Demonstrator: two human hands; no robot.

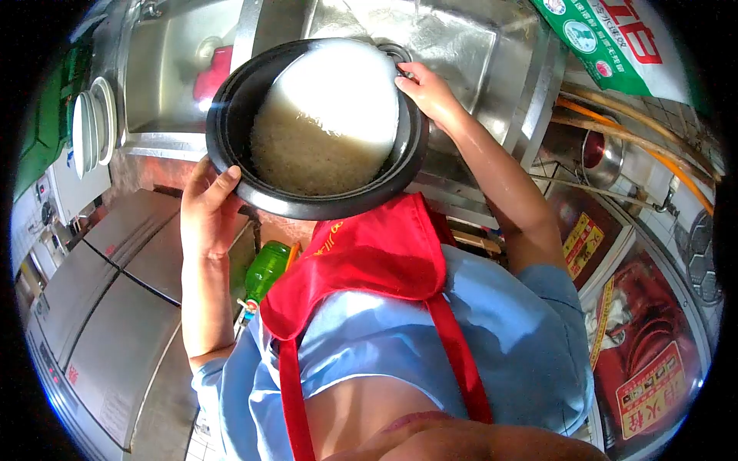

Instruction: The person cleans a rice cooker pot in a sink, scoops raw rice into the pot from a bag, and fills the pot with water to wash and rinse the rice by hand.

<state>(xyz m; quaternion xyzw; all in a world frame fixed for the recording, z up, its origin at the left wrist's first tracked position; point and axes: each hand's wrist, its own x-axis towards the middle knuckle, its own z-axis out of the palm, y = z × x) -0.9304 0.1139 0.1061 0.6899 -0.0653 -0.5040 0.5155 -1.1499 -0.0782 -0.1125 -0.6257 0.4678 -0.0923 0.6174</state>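
A large black pot [323, 206] is held up in front of my chest, tilted, over the edge of the sinks. Rice [307, 157] lies in its lower half, with bright whitish water covering the upper part. My left hand [209, 201] grips the near left rim, thumb on top and the other fingers beneath, mostly hidden. At the far right side, my right hand [430, 94] is closed around the pot's rim beside a dark ring-shaped handle [395, 52].
Behind the pot is a steel sink [507, 69]; a second sink [146, 100] to the left holds a red item [213, 75]. White plates [94, 127] stand at far left. A green bottle [267, 269] is below, steel cabinets [127, 307] lower left, a fire-hydrant box [653, 376] lower right.
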